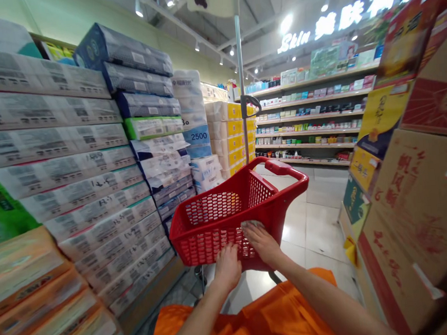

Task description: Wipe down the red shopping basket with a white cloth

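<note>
A red plastic shopping basket (227,208) on a wheeled frame stands in front of me in a shop aisle. My left hand (227,267) rests against the basket's near wall, fingers curled against the mesh. Beside it, my right hand (261,242) lies on the near rim, its fingers pressed over a small grey thing I cannot make out. The basket looks empty inside. Its red handle (283,167) is at the far end. My orange clothing (258,319) fills the bottom of the view.
Stacked packs of tissue paper (79,199) form a wall on the left. Cardboard boxes (415,193) are piled on the right. A metal pole (241,83) rises behind the basket. Product shelves (312,119) stand at the aisle's far end over a tiled floor (313,227).
</note>
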`<state>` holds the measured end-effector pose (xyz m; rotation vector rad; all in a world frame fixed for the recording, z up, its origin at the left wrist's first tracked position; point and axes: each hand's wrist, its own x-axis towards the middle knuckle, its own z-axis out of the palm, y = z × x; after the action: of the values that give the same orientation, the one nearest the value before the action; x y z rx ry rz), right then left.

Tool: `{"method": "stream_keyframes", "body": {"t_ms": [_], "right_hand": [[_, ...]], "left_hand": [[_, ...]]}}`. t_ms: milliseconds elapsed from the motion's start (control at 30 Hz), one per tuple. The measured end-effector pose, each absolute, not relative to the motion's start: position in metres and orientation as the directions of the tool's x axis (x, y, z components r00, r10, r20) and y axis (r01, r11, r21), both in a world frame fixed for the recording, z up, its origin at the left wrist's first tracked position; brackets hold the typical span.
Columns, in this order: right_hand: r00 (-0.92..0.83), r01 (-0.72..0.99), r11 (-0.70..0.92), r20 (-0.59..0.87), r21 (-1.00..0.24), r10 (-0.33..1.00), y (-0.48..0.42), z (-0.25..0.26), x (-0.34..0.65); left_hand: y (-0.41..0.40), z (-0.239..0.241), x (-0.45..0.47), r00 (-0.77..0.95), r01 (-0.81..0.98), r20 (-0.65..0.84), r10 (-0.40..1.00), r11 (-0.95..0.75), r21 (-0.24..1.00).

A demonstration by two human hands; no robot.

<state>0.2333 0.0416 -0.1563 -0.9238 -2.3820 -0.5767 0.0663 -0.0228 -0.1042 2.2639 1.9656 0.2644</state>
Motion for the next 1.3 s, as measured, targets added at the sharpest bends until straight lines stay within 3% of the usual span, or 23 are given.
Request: {"method": "stream_keyframes", "body": {"t_ms": [133, 367, 533, 600, 767, 833, 1000, 1067, 1167, 1300], "right_hand": [[-0.697, 0.671, 0.708, 0.512, 0.220, 0.501, 0.038, -0.186, 0.247], [-0.564, 0.753, 0.613, 0.713, 0.237, 0.417, 0.043, -0.139, 0.254], [-0.704, 0.624, 0.721, 0.616, 0.301, 0.353, 0.037, -0.193, 0.269], [-0.709, 0.590, 0.740, 0.645, 0.323, 0.284, 0.037, -0.194, 0.280], [-0.386, 0.806, 0.565, 0.880, 0.176, 0.276, 0.045, -0.107, 0.314], [-0.287, 0.853, 0.510, 0.913, 0.106, 0.291, 0.049, -0.094, 0.324], [-0.573, 0.716, 0.640, 0.759, 0.279, 0.309, 0.039, -0.151, 0.334], [-0.644, 0.678, 0.652, 0.703, 0.340, 0.302, 0.031, -0.152, 0.335], [-0.454, 0.838, 0.492, 0.802, 0.236, 0.389, 0.033, -0.106, 0.339], [-0.262, 0.930, 0.343, 0.887, 0.128, 0.381, 0.047, -0.060, 0.346]], "left_hand": [[-0.022, -0.104, 0.070, 0.154, 0.958, 0.062, 0.986, -0.164, 0.235], [-0.025, -0.093, 0.079, 0.151, 0.956, 0.055, 0.987, -0.160, 0.247], [-0.036, -0.087, 0.080, 0.208, 0.923, 0.101, 0.973, -0.230, 0.309], [-0.037, -0.085, 0.076, 0.198, 0.923, 0.106, 0.975, -0.221, 0.314], [-0.037, -0.079, 0.075, 0.173, 0.925, 0.105, 0.979, -0.199, 0.324], [-0.036, -0.079, 0.079, 0.190, 0.919, 0.110, 0.976, -0.216, 0.331], [-0.036, -0.083, 0.085, 0.218, 0.907, 0.133, 0.967, -0.251, 0.337], [-0.035, -0.084, 0.084, 0.204, 0.911, 0.143, 0.969, -0.241, 0.335], [-0.028, -0.085, 0.085, 0.191, 0.923, 0.120, 0.974, -0.220, 0.314], [-0.022, -0.086, 0.097, 0.224, 0.921, 0.114, 0.968, -0.249, 0.300]]}}
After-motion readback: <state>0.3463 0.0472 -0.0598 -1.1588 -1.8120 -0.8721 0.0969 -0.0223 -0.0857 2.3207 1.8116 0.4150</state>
